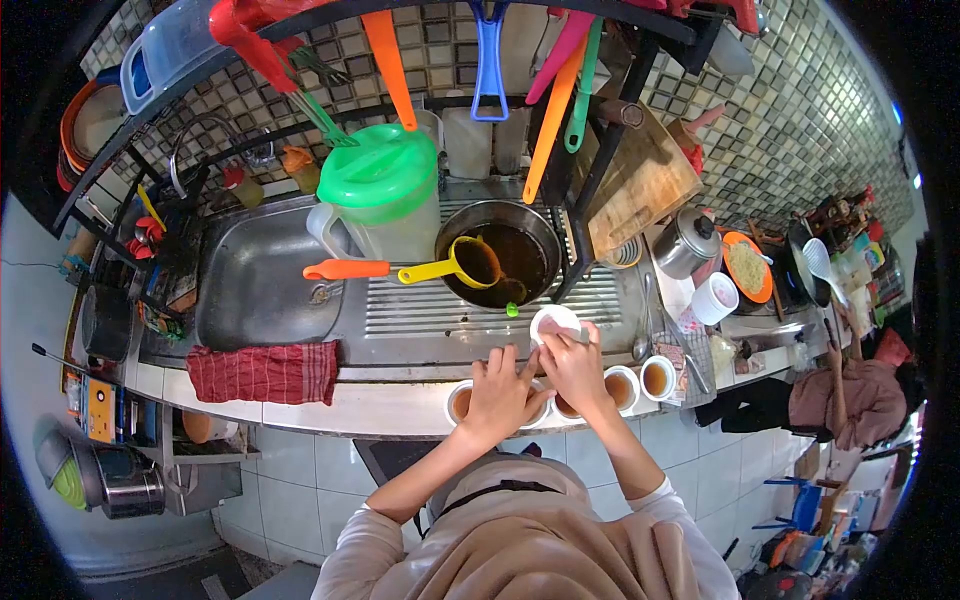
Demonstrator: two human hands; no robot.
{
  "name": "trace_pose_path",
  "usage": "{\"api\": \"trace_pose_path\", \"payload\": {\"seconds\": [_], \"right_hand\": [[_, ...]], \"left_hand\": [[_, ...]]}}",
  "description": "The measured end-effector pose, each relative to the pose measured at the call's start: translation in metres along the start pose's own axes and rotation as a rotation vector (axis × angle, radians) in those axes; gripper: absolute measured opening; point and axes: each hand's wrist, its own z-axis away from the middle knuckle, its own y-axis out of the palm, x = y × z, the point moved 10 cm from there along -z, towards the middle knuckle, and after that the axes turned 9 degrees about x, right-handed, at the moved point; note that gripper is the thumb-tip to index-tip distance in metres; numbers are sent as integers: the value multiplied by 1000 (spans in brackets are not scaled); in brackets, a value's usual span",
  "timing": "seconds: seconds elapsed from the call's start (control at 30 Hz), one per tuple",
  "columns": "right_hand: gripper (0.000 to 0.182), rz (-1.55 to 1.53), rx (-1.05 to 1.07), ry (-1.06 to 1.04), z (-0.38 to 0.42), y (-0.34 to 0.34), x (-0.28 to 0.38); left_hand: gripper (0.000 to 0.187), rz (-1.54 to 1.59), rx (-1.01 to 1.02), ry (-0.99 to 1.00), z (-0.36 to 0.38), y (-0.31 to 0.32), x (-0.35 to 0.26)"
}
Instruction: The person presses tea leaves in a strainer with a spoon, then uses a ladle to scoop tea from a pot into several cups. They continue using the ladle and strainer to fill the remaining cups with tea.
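A small white cup (554,322) is tilted toward the camera, with my right hand (577,375) closed round its near side. My left hand (496,398) is over the row of cups at the counter's front edge, its fingers bent and partly spread; whether it holds anything is hidden. Cups of brown liquid, one at the left (461,400) and others at the right (619,388) (656,378), stand along the edge. Behind them a dark pot (540,230) holds brown liquid, with a yellow ladle (470,263) resting in it. A green scrap (512,310) lies near the pot.
A green-lidded pitcher (385,195) stands left of the pot, beside a steel sink (265,280). A red cloth (262,373) lies at the front edge. Utensils hang from a black rack overhead. To the right are a kettle (687,243), an orange plate (750,268) and another person (855,400).
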Motion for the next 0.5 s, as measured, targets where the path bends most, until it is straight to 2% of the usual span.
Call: {"api": "trace_pose_path", "payload": {"seconds": [0.1, 0.2, 0.5], "right_hand": [[15, 49, 78, 36, -1, 5, -2], [10, 27, 31, 0, -1, 5, 1], [15, 61, 50, -16, -2, 4, 9]], "left_hand": [[57, -14, -10, -14, 0, -6, 3], [58, -13, 41, -14, 0, -1, 8], [57, -48, 21, -15, 1, -1, 12]]}}
